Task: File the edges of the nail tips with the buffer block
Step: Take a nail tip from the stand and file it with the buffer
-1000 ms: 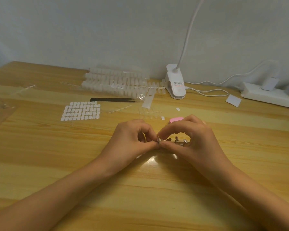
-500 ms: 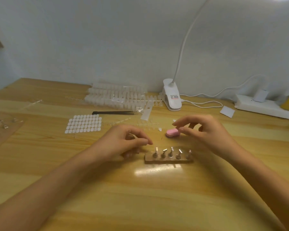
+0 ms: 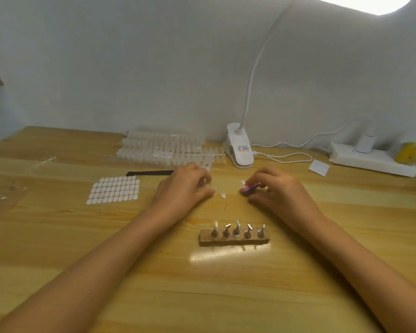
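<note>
Buffer block (image 3: 249,188), pink, is pinched by the curled fingers of the right hand (image 3: 282,192) and is held tilted low over the table (image 3: 226,296); contact with the wood cannot be told. Left hand (image 3: 184,189) is rested on the table with fingers curled down, and whether anything is gripped cannot be told. One loose nail tip (image 3: 223,195) is seen between the hands. Nearer the camera, a wooden holder (image 3: 234,241) with five metal stands is set apart from both hands
</note>
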`<state>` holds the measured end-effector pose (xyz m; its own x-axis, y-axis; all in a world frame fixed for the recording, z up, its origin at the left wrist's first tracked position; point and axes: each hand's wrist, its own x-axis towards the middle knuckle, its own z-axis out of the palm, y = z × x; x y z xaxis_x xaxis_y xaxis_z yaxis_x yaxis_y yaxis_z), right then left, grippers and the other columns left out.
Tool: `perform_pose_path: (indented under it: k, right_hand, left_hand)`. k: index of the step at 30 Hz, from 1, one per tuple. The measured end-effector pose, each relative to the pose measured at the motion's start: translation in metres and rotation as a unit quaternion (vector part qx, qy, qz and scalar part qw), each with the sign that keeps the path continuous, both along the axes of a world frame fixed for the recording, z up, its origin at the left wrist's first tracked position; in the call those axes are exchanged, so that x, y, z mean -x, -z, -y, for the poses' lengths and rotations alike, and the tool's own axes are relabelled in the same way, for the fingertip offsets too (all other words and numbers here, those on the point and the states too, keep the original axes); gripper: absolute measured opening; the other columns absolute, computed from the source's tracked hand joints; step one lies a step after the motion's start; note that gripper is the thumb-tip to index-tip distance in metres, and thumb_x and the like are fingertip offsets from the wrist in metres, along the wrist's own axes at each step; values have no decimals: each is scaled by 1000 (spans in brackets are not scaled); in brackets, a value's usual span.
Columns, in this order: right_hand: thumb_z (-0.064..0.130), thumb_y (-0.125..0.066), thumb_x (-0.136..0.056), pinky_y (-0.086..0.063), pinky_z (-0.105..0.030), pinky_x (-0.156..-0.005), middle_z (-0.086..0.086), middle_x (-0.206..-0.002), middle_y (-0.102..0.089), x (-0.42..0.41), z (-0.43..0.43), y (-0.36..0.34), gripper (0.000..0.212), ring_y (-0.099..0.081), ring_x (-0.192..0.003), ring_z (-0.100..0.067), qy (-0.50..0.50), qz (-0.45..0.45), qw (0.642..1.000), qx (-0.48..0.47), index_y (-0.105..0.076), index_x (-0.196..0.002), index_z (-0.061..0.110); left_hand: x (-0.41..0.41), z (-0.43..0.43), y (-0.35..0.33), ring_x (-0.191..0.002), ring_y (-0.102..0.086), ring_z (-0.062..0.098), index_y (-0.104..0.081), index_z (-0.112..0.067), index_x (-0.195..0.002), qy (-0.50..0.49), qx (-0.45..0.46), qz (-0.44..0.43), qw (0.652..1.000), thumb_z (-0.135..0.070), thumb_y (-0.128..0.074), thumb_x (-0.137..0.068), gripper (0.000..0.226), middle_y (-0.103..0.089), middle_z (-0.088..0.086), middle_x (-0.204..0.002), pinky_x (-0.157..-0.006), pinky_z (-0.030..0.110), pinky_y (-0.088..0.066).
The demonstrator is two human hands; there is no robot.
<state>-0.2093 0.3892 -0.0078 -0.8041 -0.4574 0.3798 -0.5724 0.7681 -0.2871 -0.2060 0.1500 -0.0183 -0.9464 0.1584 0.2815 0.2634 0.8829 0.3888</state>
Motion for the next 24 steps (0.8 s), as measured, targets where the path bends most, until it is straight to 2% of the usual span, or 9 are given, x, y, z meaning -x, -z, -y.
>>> perform_pose_path:
  k: [2,4,7,10,12,15,18,21,24]
  right_hand:
    - [47,-63,-88,-43,-40,-87,5,-107,-68,-4,-1,3,31,-59,-101,-20,30,-61,996,-53,-76,-101,22]
    - [52,-60,-88,-32,-39,-87,6,-107,-69,-7,2,2,33,-56,-102,-23,54,-106,991,-54,-77,-99,26]
    - [43,-67,-87,-30,-40,-88,7,-106,-69,-7,12,0,23,-56,-102,-25,31,-104,994,-5,-77,-100,26]
    - [47,-59,-87,-31,-40,-88,12,-105,-70,-8,23,5,32,-55,-102,-20,0,-72,997,21,-75,-106,28]
    - [46,-60,-85,-31,-37,-88,16,-101,-69,-10,28,9,32,-55,-99,-16,-22,-56,997,48,-73,-107,27]
    - [31,-77,-80,-29,-31,-84,24,-91,-59,-9,30,14,18,-56,-88,-13,-49,-88,992,71,-73,-96,24]
    - [20,-86,-74,-27,-31,-82,17,-84,-66,-11,30,15,19,-58,-80,-14,-48,-122,989,76,-73,-88,23]
    - [17,-84,-76,-31,-29,-83,11,-81,-69,-11,28,13,15,-60,-78,-10,-58,-88,988,113,-75,-87,22]
    - [9,-81,-79,-42,-13,-71,6,-78,-71,-9,25,9,10,-62,-75,-4,-97,13,974,203,-76,-87,13]
  left_hand:
    - [0,1,-1,-94,-46,2,-64,-32,-112,5,-22,11,1000,-46,-68,-84,32,-53,-16,-100,-65,22,-35]
    - [-1,1,-2,-96,-46,4,-62,-32,-116,7,-23,14,1000,-46,-70,-82,38,-52,-15,-101,-66,23,-35]
    - [-3,-1,-2,-100,-44,3,-61,-34,-117,11,-30,4,999,-45,-74,-78,42,-49,-16,-103,-67,21,-35]
    - [-8,-5,1,-104,-42,-1,-59,-35,-112,33,-64,-48,996,-39,-78,-74,43,-46,-19,-108,-69,14,-36]
    - [-11,-7,4,-103,-43,0,-59,-35,-111,62,-58,-88,993,-36,-78,-74,41,-51,-20,-108,-73,20,-44]
    - [-14,-8,4,-95,-48,4,-63,-33,-107,91,-73,-118,986,-33,-76,-78,32,-59,-19,-96,-72,26,-47]
    - [-16,-8,2,-81,-48,3,-67,-27,-102,114,-113,-122,979,-27,-75,-81,22,-63,-17,-91,-70,25,-44]
    - [-18,-11,1,-76,-51,6,-68,-23,-95,107,-128,-135,977,-26,-74,-83,14,-64,-13,-91,-70,31,-49]
    - [-20,-16,-1,-86,-47,3,-67,-24,-89,90,-106,-182,973,-28,-74,-83,10,-59,-12,-99,-65,20,-42]
